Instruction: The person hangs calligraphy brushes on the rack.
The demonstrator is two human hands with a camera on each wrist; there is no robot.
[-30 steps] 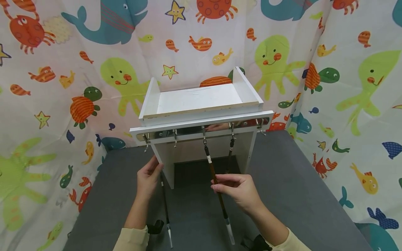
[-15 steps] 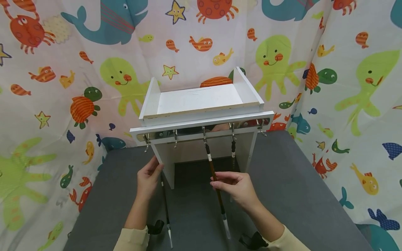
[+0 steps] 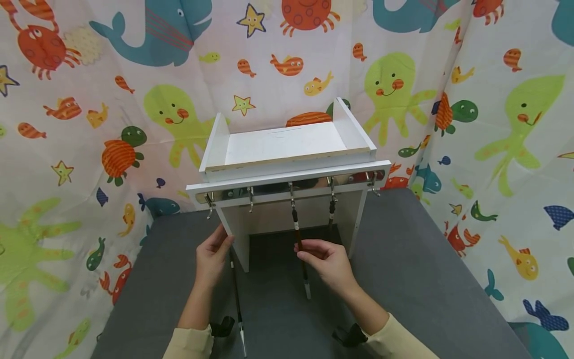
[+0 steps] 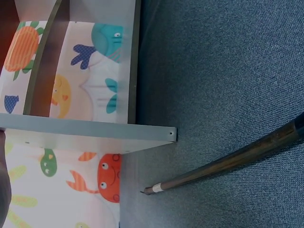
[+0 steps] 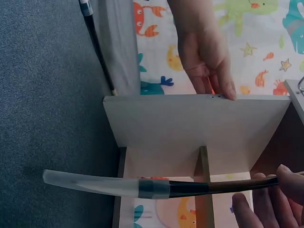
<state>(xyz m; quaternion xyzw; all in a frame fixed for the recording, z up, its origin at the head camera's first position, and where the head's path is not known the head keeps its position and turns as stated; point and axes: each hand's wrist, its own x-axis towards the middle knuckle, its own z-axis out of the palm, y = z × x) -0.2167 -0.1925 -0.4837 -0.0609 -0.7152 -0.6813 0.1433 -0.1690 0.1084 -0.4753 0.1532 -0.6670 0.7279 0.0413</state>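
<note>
A calligraphy brush [image 3: 306, 279] with a clear tip cover hangs by its loop from the middle hook of the white shelf [image 3: 287, 144]. My right hand [image 3: 329, 264] pinches its brown handle between thumb and fingers; the right wrist view shows the covered tip [image 5: 90, 183] pointing left. A second brush [image 3: 332, 212] hangs from the hook to the right, its lower part hidden behind my hand. My left hand [image 3: 211, 254] grips the front edge of the shelf's left side panel [image 5: 199, 118]. Another brush [image 3: 236, 294] lies on the grey surface beside that hand.
A mirror-like hook rail [image 3: 269, 188] with several metal hooks runs along the shelf's front. The outer left hooks and the far right hook [image 3: 373, 183] carry nothing. A curtain [image 3: 71, 149] printed with sea animals surrounds the grey cloth surface [image 3: 412, 279].
My right hand has moved a little left and inward, swinging the brush's tip toward the shelf. The brush behind it has swung slightly. My left hand stays on the side panel.
</note>
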